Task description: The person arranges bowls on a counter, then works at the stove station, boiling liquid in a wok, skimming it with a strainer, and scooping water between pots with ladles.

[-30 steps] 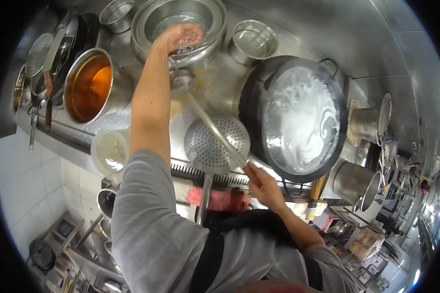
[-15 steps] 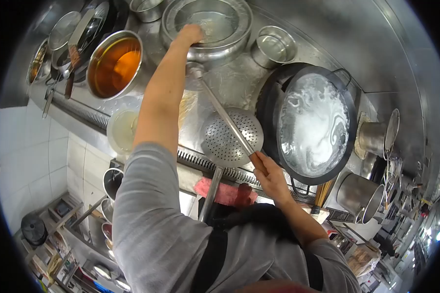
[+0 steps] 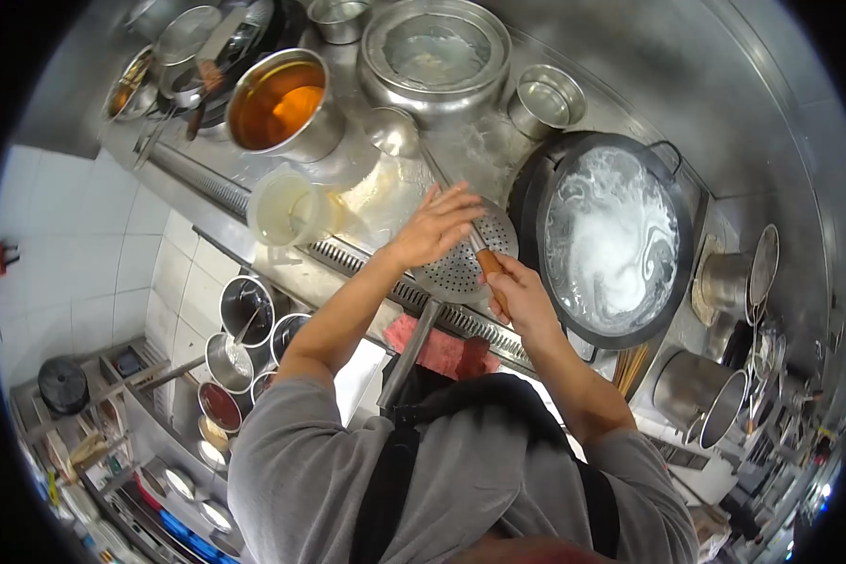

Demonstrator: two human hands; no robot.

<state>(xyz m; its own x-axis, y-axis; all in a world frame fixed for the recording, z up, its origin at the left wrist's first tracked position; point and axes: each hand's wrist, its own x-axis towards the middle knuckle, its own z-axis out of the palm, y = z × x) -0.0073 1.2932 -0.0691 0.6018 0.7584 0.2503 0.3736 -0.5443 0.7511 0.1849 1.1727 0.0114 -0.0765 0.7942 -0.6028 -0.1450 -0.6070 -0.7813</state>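
My right hand is closed around the wooden handle of a long metal ladle. The ladle's bowl is over the steel counter, left of the lidded pot. With fingers spread, my left hand is at the ladle's metal shaft; whether it touches the shaft I cannot tell. Beneath both hands lies a round perforated strainer, partly hidden by them. Just right of my right hand stands a black wok full of cloudy white, swirling liquid.
A wide steel pot stands at the back, with a small steel pot beside it. Left are a pot of amber liquid and a translucent plastic tub. A pink cloth lies at the front edge.
My left hand has come back from the wide pot's rim to the ladle's shaft, its fingers now spread. My right hand keeps hold of the ladle. The view has shifted slightly.
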